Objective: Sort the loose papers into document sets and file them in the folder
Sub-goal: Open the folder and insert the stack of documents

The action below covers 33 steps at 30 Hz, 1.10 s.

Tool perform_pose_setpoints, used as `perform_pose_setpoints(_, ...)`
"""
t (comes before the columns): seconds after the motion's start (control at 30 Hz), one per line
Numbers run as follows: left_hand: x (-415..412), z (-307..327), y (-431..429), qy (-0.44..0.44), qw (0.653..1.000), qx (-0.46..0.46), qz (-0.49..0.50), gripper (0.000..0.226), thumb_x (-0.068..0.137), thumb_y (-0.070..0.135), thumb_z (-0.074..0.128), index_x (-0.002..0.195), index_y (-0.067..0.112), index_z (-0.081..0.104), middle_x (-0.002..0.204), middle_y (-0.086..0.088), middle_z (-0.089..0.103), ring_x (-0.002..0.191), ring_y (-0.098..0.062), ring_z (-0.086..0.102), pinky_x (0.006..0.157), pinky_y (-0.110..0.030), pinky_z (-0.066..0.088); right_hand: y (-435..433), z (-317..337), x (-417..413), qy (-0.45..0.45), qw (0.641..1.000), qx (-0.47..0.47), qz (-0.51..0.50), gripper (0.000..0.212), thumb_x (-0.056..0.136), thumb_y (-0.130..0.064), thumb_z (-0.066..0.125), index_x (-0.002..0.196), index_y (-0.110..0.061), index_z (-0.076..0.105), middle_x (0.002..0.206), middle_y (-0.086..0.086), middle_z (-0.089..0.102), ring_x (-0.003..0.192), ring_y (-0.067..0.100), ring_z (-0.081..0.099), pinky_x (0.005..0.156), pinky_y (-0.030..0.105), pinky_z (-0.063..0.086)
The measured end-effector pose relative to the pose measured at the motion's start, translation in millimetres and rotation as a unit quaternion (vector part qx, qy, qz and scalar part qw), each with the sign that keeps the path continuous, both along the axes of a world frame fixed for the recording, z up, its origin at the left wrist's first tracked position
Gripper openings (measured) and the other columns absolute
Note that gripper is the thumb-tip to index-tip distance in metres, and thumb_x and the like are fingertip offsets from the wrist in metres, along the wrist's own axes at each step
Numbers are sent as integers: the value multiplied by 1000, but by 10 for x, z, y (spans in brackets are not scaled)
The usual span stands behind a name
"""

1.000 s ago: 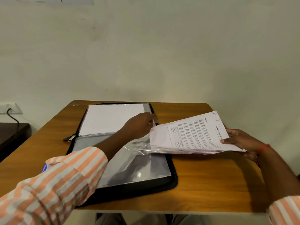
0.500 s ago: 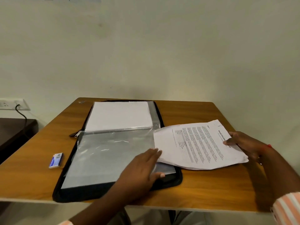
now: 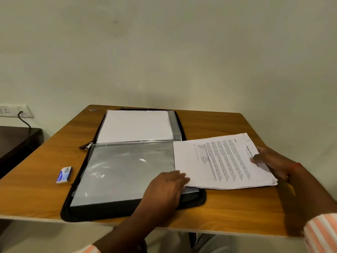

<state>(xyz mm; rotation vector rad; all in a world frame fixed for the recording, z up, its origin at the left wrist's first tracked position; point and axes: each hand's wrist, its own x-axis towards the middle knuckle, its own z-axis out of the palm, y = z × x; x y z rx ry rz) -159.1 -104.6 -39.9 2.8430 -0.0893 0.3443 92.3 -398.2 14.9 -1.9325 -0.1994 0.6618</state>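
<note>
The brown wooden surface (image 3: pixel 228 207) is smooth with a soft shine. The black zip folder (image 3: pixel 102 213) looks like matt cloth around its edge. Its clear plastic pocket (image 3: pixel 124 172) is glossy and throws back white light. The white printed paper sheets (image 3: pixel 224 161) are matt and a bit wrinkled at one corner. The small silver zip pull (image 3: pixel 88 146) looks like metal.

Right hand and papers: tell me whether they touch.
Touching. The head view shows the right hand gripping the papers, thumb on top, fingers beneath the edge.
</note>
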Motion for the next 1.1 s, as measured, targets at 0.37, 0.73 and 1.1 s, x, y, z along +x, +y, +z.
perform_pose_setpoints(0.37,-12,-27,-37,-18,999,15,-38,44,102,21,54,146,23,53,152,0,52,141,-22,48,116,-38,37,589,-8,-308,-18,997,69,7,33,97,2,56,123,-19,60,113,6,74,91,24,75,61,31,59)
perform_pose_setpoints(0.73,-37,-125,-28,-150,987,24,-47,34,81,18,81,115,22,76,105,0,74,90,-19,70,73,-31,58,1051,-424,-444,-161,973,1,-167,12,91,-12,67,101,-18,70,106,3,73,93,21,69,84,41,58)
perform_pose_setpoints(1.1,-4,-124,-42,-204,977,58,-34,29,85,16,75,113,21,76,90,1,63,80,-18,55,62,-30,44,1884,-439,-852,-198,973,13,-118,13,87,-12,68,85,-23,74,89,-8,71,84,10,65,65,19,44)
